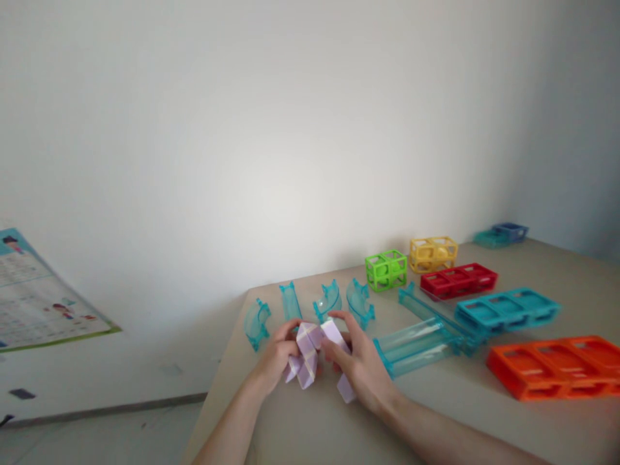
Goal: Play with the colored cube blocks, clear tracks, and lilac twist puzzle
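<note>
Both of my hands grip a pale purple and white folding block toy [310, 352] just above the beige table [300, 426]. My left hand [277, 359] wraps its left end, fingers closed around it. My right hand [361, 365] clasps its right end, fingers curled over the top. Just behind the toy lie several clear teal curved track pieces [329, 300].
To the right lie straight teal track pieces [416, 345], an orange frame [557, 365], a blue frame [508, 310], a red frame [458, 279], a green cube frame [386, 269] and a yellow one [433, 253]. The table's left edge drops to the floor; a poster [39, 294] hangs on the wall.
</note>
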`<state>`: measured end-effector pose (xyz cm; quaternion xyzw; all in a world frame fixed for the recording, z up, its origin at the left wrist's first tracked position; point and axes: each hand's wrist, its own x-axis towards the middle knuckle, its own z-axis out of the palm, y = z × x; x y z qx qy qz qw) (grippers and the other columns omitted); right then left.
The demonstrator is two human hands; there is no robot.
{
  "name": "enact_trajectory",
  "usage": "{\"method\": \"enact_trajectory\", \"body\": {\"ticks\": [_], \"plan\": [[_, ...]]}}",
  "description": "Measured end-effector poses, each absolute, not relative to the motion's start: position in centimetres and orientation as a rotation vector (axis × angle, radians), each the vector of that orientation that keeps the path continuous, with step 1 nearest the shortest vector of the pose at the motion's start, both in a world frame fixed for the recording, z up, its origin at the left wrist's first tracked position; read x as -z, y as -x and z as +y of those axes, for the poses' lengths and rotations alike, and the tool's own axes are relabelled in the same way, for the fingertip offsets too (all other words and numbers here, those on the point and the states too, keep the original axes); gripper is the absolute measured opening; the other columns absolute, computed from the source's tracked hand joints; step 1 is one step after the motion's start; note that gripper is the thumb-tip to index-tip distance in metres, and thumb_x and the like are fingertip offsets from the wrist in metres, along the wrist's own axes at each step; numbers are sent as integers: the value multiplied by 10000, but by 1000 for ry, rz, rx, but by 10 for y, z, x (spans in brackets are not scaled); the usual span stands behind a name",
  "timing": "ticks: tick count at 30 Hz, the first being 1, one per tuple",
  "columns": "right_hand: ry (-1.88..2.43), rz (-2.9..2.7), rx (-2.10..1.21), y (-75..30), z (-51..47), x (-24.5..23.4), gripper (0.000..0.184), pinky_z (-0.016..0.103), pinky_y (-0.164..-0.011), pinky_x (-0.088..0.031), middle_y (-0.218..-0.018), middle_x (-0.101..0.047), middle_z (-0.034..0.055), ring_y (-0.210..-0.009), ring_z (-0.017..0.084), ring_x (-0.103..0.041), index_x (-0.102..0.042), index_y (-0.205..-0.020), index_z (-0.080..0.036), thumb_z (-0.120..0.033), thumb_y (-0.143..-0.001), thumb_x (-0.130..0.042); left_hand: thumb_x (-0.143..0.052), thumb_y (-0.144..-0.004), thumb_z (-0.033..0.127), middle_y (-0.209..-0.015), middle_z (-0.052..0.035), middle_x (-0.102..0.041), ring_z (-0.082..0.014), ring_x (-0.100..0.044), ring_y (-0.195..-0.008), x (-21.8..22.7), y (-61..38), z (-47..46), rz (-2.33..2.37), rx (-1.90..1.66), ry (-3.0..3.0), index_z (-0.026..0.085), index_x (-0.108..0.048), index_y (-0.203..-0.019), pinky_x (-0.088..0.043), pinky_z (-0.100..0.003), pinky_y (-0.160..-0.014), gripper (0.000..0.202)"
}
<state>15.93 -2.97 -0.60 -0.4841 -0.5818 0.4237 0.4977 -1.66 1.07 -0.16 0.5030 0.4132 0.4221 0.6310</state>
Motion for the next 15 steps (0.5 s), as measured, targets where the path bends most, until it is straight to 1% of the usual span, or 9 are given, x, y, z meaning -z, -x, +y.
{"method": "enact_trajectory", "body": {"ticks": [1,3,6,8,11,13,15], "plan": [[1195,-1444,-1012,-159,-30,6,370,242,-541,-397,-669,-625,-32,-589,157,-584,-483,-1181,-216,-408,-868,-531,-499,-499,69,-682,9,-623,-155,-586,-532,4,17,11,943,-914,-1147,192,-658,-917,-490,-257,-481,464],[1268,-1512,-958,-159,-30,5,294,251,-558,-401,-684,-639,-5,-612,169,-598,-543,-1066,-202,-424,-876,-513,-500,-508,79,-701,-1,-639,-175,-603,-533,8,17,11,942,-846,-1141,211,-653,-986,-500,-281,-481,519],[1393,-1646,-798,-157,-34,5,307,290,-597,-417,-683,-648,42,-643,211,-624,-569,-995,-188,-462,-895,-473,-501,-517,106,-688,-8,-641,-176,-588,-499,11,17,12,938,-849,-1150,210,-670,-985,-496,-290,-465,508],[1460,-1740,-624,-156,-37,5,352,346,-650,-445,-743,-659,95,-695,255,-639,-571,-1043,-171,-470,-912,-438,-499,-509,110,-674,-15,-641,-168,-573,-495,10,17,13,946,-861,-1185,189,-696,-927,-478,-272,-465,469],[1470,-1787,-323,-156,-43,-2,433,465,-790,-466,-1006,-632,186,-904,326,-619,-529,-1210,-154,-451,-902,-462,-488,-493,98,-704,-41,-674,-174,-586,-575,4,16,11,957,-884,-1289,159,-736,-842,-458,-246,-520,432],[1332,-1816,-226,-159,-49,-15,426,502,-888,-441,-1139,-579,193,-1047,335,-561,-523,-1255,-171,-400,-898,-488,-477,-495,95,-745,-55,-702,-193,-603,-643,0,16,10,929,-902,-1368,158,-756,-811,-450,-249,-557,427],[1061,-1920,-300,-164,-58,-32,333,460,-918,-444,-1134,-591,156,-1062,291,-554,-573,-1215,-201,-315,-927,-450,-477,-524,102,-755,-58,-722,-216,-616,-680,0,17,8,913,-918,-1438,168,-768,-774,-444,-262,-569,389]]}}
